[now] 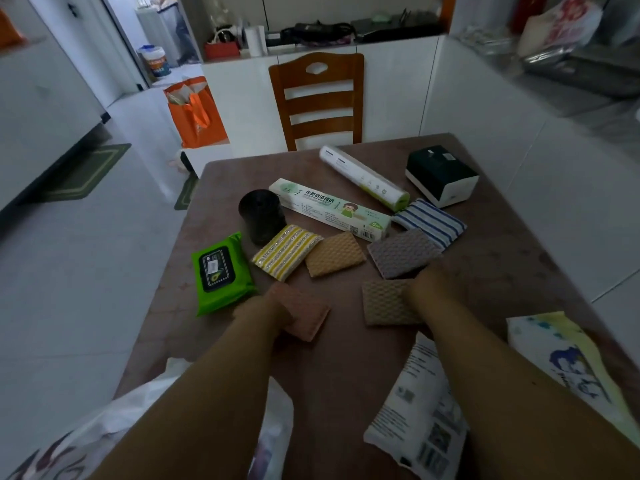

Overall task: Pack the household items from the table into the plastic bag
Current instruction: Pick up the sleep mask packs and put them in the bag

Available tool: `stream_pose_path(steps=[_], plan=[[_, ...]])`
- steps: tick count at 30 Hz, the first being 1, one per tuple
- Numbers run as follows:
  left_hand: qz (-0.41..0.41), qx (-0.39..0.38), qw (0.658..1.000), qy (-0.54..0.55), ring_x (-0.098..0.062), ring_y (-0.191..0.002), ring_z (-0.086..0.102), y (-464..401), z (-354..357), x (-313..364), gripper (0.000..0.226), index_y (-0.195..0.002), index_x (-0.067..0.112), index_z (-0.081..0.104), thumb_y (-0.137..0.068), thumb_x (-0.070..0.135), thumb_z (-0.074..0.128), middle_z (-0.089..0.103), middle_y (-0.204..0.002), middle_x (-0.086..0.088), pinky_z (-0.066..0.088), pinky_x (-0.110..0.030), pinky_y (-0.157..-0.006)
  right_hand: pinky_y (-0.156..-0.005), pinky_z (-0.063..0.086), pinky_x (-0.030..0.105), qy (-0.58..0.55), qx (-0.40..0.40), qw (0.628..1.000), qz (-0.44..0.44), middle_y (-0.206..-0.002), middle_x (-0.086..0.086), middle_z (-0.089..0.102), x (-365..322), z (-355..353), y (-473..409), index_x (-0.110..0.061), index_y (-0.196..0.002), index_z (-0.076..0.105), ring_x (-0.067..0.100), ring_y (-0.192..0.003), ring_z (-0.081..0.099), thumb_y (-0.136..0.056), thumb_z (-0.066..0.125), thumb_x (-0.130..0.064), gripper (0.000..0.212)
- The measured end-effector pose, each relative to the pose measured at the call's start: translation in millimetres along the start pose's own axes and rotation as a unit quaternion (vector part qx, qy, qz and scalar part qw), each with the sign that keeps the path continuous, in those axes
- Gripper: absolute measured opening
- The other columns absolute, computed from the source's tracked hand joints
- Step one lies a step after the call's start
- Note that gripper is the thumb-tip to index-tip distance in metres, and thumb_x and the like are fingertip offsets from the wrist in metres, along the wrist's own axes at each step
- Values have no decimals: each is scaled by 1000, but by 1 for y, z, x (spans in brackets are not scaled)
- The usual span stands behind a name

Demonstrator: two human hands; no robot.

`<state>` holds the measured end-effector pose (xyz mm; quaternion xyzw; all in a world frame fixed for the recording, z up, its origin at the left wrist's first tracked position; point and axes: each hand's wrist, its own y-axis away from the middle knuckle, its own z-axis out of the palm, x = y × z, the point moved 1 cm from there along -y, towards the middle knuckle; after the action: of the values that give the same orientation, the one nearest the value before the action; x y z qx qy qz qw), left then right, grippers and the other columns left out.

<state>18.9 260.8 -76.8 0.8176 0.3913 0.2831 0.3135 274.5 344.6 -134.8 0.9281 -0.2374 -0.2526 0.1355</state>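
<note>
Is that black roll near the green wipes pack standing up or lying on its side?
Standing up. The black roll rests on one flat end on the table, its round top face toward the camera, just behind the green wipes pack.

Sponges (pixel 335 258), wipes pack (pixel 221 274), rolls and boxes lie flat on table; bag (pixel 104 434) crumpled at near edge.

Colours and patterns noted on the brown surface (pixel 491 271).

Wipes pack (pixel 221 273): bright green, black label. Roll (pixel 262 215): black. Long box (pixel 329 208): white with pale green print. Tube (pixel 363 177): white, green end. Box (pixel 441 174): dark green top, white base. Cloth (pixel 431 221): blue and white stripes. Pads, waffle-textured: one yellow with white stripes (pixel 285 251), one orange-tan (pixel 335 253), one grey (pixel 401 252), one tan (pixel 386 301), one pinkish-orange (pixel 306 315). Tissue pack (pixel 571 358): white, yellow and blue print. Bag (pixel 104 434): white with dark print.
</note>
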Motion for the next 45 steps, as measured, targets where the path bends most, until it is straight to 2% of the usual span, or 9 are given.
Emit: stream_pose_path(steps=[5, 8, 11, 16, 22, 31, 34, 38, 45], plan=[[-7, -88, 983, 163, -22, -57, 44, 18, 2, 8, 14, -79, 6, 54, -92, 10, 55, 47, -66, -13, 37, -32, -55, -100, 46, 41, -5, -140, 990, -14, -141, 16, 46, -6, -13, 29, -5, -139, 40, 34, -122, 51, -79, 70, -38, 75], [68, -55, 984, 156, -34, -90, 62, 27, -11, 19, 26, -118, -2, 55, -95, 7, 49, 61, -101, -26, 49, -37, -84, -97, 47, 40, -161, -178, 969, -50, -141, 18, 47, -13, -46, 43, -2, -135, 47, 35, -120, 51, -77, 77, -26, 70], [136, -84, 969, 189, -25, -78, 63, 33, -22, 29, 41, -127, -5, 52, -92, 15, 57, 64, -97, -16, 52, -32, -64, -62, 50, 23, -166, -287, 932, -145, -108, 7, 62, -27, -84, 62, -13, -107, 62, 18, -90, 59, -75, 77, -26, 37], [153, -187, 929, 281, -19, -59, 71, 37, -18, 50, 32, -105, 5, 56, -95, 35, 51, 66, -87, -12, 56, -25, -47, -78, 52, 37, -273, -327, 896, -123, -117, 8, 59, -48, -63, 59, -16, -114, 56, 24, -101, 58, -65, 84, -23, 56], [175, 41, 967, 182, -33, -106, 61, -9, -24, 78, 53, -119, 1, 59, -96, 45, 39, 63, -116, -20, 51, -42, -94, -96, 49, 46, -334, -200, 920, -54, -121, 12, 61, -44, -61, 19, -8, -126, 55, 30, -106, 58, -67, 83, -23, 67], [70, 213, 970, 97, -38, -126, 46, -60, -14, 79, 87, -137, -3, 28, -78, 46, 70, 46, -137, -22, 41, -44, -99, -107, 40, 44, -84, -104, 991, -4, -152, 21, 28, -40, -58, -26, -1, -146, 25, 35, -135, 36, -51, 83, -58, 125], [122, 160, 951, 233, -37, -112, 58, -67, -20, 86, 61, -128, -3, 47, -84, 35, 67, 58, -125, -21, 50, -41, -94, -104, 44, 45, -104, -113, 988, -14, -147, 19, 39, -33, -52, -35, -1, -143, 32, 34, -130, 44, -18, 75, -70, 149], [140, -3, 908, 394, -25, -79, 61, -55, -25, 100, 24, -100, 3, 59, -90, 25, 62, 65, -98, -16, 51, -34, -71, -107, 41, 42, -128, -122, 984, -20, -151, 17, 36, -31, -54, -30, 1, -147, 22, 32, -132, 43, -50, 85, -55, 128], [127, -88, 929, 338, -19, -61, 59, -25, -6, 106, 48, -124, -6, 51, -84, 13, 70, 59, -75, -9, 56, -33, -47, -92, 46, 32, -262, -156, 952, -20, -143, 13, 46, -34, -45, -16, -2, -140, 39, 29, -124, 50, -57, 89, -35, 103]])
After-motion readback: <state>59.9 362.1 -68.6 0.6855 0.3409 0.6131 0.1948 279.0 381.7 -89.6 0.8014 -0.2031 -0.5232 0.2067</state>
